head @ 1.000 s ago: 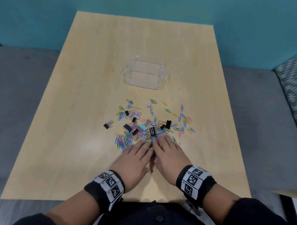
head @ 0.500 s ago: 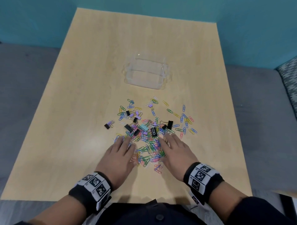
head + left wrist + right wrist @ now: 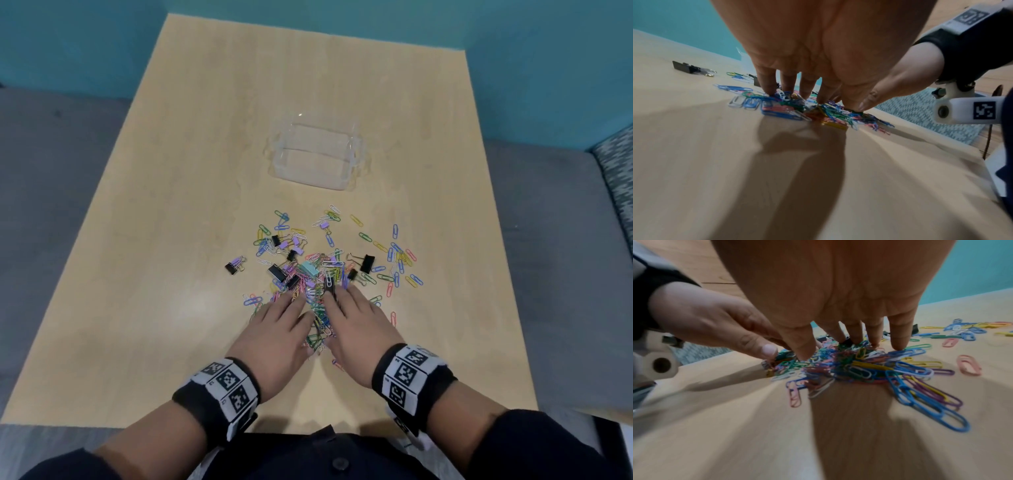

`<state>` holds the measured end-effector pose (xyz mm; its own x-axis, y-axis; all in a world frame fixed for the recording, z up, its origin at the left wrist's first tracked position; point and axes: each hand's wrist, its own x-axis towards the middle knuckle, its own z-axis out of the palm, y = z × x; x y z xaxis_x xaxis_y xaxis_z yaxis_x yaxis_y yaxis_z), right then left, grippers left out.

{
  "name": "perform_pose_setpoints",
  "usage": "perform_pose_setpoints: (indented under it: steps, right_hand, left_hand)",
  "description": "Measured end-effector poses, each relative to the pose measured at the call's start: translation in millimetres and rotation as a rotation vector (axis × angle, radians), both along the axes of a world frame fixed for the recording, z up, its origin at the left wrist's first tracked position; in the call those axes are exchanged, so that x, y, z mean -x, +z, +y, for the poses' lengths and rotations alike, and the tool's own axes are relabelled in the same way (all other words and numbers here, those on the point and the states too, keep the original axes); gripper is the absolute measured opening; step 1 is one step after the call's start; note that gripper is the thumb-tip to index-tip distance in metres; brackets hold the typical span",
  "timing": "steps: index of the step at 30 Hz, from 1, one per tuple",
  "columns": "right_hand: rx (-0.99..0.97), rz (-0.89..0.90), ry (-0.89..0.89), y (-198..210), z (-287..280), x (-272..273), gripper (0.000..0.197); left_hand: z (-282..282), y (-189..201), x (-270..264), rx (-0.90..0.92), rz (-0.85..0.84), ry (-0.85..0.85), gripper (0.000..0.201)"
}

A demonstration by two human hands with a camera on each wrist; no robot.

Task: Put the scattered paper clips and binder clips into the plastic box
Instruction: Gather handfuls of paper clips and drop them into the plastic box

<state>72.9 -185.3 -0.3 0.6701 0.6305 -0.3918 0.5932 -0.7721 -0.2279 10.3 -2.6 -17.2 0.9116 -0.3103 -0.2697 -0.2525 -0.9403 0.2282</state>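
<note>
The light wooden desk (image 3: 205,171) has lots of bare room to the left and right of the clear plastic box (image 3: 315,161). The pile of colourful paper clips (image 3: 318,308) and small black binder clips (image 3: 367,263) lies on the near side of the box. The left hand (image 3: 277,339) and right hand (image 3: 356,329) sit side by side, fingers straight, tips pressing on the pile.

Glossy coloured-coated paper clips (image 3: 318,301) lie on a smooth, light wood-grain counter (image 3: 191,178) near a clear plastic box (image 3: 317,156).
</note>
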Motion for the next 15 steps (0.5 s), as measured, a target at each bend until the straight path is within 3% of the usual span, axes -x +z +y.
perform_pose_setpoints:
  steps: [3, 8, 12, 15]
  right_hand:
    - [-0.056, 0.007, 0.016, 4, -9, 2, 0.064]
    - [0.038, 0.000, -0.240, 9, -24, 4, 0.060]
    - [0.062, 0.046, -0.148, 6, -16, 16, 0.066]
    - [0.025, 0.031, -0.181, 7, -14, 20, 0.071]
  left_hand:
    - [4, 1, 7, 0.020, -0.017, 0.012, 0.056]
    - [1, 1, 11, -0.012, -0.021, 0.024, 0.058]
    - [-11, 2, 11, -0.023, -0.009, 0.078, 0.054]
    - [-13, 8, 12, 0.000, -0.018, 0.231, 0.057]
